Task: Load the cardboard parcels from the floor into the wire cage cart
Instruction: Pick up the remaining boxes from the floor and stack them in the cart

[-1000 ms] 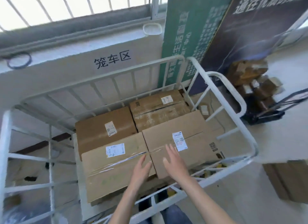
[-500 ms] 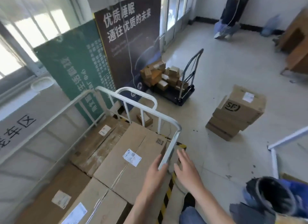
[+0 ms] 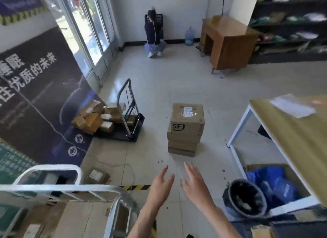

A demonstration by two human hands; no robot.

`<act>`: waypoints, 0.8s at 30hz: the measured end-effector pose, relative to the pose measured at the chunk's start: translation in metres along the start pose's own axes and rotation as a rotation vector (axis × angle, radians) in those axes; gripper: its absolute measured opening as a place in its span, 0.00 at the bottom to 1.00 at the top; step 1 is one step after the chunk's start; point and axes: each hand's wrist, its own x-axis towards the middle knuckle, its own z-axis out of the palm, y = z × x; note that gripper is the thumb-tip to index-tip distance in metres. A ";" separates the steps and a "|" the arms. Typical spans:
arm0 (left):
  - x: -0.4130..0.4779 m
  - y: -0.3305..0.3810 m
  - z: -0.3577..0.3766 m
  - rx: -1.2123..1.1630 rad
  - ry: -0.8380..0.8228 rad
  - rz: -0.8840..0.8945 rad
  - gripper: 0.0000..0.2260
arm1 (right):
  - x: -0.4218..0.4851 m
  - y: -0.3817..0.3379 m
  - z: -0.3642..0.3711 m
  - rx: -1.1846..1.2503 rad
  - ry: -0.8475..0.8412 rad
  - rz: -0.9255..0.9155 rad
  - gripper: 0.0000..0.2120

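— Parcels (image 3: 185, 129), where are they?
— Stacked on the tiled floor (image 3: 177, 89), roughly mid-room; the top box carries an "SF" mark and a white label. I can make out about 3 or 4 layers, not exactly.
— And the hands?
— Both held out over the floor, short of the stack, touching nothing. The left hand (image 3: 160, 185) has its fingers spread loosely, and the right hand (image 3: 195, 182) is spread too, palms turned toward each other.
— The cage cart?
— Its white rail (image 3: 58, 188) is at the lower left, with flat boxes (image 3: 83, 218) lying inside.
— Anything else nearby?
— A hand trolley (image 3: 127, 117) piled with small packages to the left of the stack, and a white-legged desk (image 3: 290, 131) to the right.
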 end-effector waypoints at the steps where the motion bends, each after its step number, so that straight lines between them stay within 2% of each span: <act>1: 0.013 0.010 0.008 0.005 -0.007 0.010 0.27 | 0.010 0.006 -0.012 0.002 0.016 0.007 0.30; 9: 0.107 0.059 0.039 0.076 -0.075 0.034 0.27 | 0.098 0.026 -0.068 0.016 0.078 0.046 0.30; 24: 0.356 0.139 0.017 0.108 -0.170 0.071 0.25 | 0.328 0.018 -0.105 0.041 0.119 0.179 0.30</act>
